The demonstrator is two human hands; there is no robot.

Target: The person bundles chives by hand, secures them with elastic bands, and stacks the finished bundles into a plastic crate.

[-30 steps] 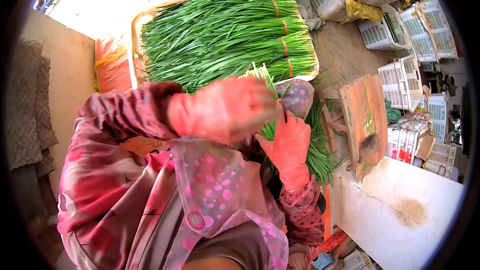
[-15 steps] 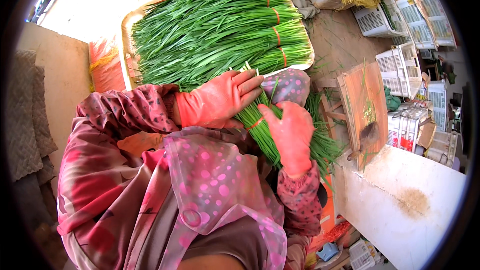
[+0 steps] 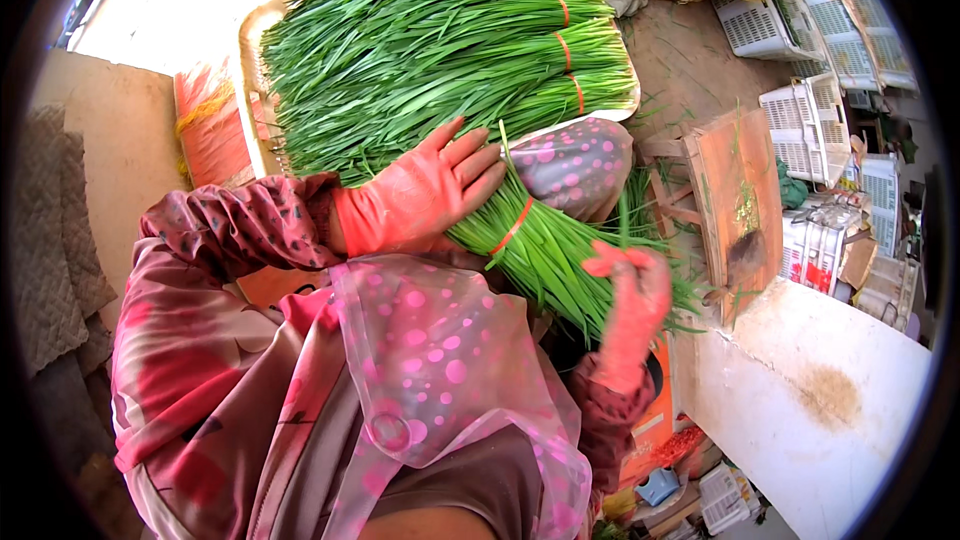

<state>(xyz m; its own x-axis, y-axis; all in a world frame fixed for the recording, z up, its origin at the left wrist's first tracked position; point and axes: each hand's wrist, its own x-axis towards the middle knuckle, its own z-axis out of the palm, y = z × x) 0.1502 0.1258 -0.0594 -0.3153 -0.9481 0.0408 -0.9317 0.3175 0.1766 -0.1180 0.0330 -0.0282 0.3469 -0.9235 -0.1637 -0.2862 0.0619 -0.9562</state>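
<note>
Across my lap lies a bundle of garlic chives (image 3: 550, 250), slanting down to the right, with an orange band (image 3: 513, 227) around it. My left hand (image 3: 415, 195), in a red rubber glove, holds its upper left end, the fingers laid over the stems. Close to the leafy lower right end is my right hand (image 3: 637, 305), also gloved and slightly blurred. Its fingers are bent together around what looks like a single green leaf pointing upward. My knee, under a clear dotted apron (image 3: 570, 168), shows behind the bundle.
A pale crate (image 3: 632, 105) filled with banded chive bundles (image 3: 430, 60) stands just ahead. To the right are a wooden stool (image 3: 735, 205) with green scraps and a white board (image 3: 820, 390). White plastic crates (image 3: 805, 130) line the far right.
My right hand has left the banded part of the bundle and moved right and down to the leaf end. My left hand stays on the bundle, its fingers more spread.
</note>
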